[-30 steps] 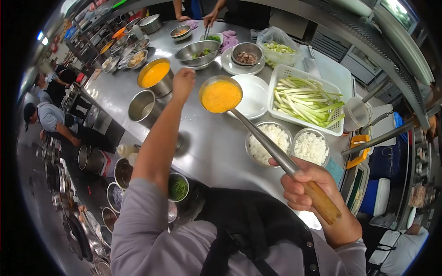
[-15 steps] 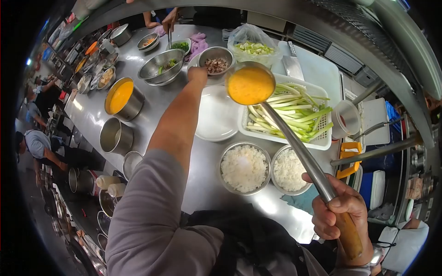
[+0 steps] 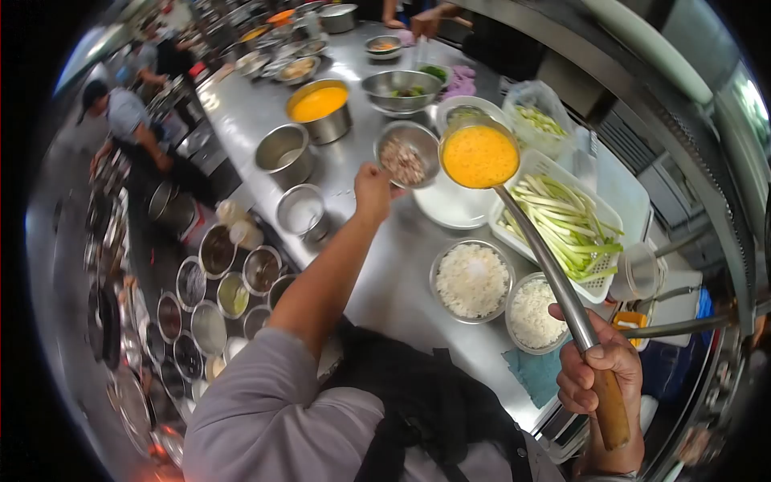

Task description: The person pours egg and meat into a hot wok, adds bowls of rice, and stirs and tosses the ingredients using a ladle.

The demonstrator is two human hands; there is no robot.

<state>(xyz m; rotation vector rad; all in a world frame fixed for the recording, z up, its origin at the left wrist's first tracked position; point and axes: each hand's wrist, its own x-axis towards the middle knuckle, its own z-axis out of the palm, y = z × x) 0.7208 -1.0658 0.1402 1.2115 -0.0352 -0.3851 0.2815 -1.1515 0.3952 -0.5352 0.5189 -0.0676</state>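
My right hand (image 3: 598, 365) is closed around the wooden grip of a long metal ladle (image 3: 548, 251). The ladle's round cup is full of yellow beaten egg (image 3: 479, 157) and hangs level above the table. My left hand (image 3: 373, 194) grips the near rim of a metal bowl (image 3: 430, 149) of small brown chopped pieces (image 3: 401, 161), perhaps meat. This bowl is tilted toward me, beside a white plate (image 3: 450, 205). Two metal bowls of white rice (image 3: 472, 279) (image 3: 536, 313) stand nearer my body, below the ladle.
A white basket of green onion stalks (image 3: 558, 221) and a plastic bag of chopped greens (image 3: 538, 120) lie right. A pot of yellow liquid (image 3: 320, 108), an emptier pot (image 3: 284, 155) and a colander (image 3: 401, 90) stand farther back. Another person's hand (image 3: 430, 22) reaches in; a co-worker (image 3: 132, 128) stands left.
My left hand has drawn the bowl of brown pieces off its place at the back, toward me and left. My view has turned left. The ladle stays held up, full of egg.
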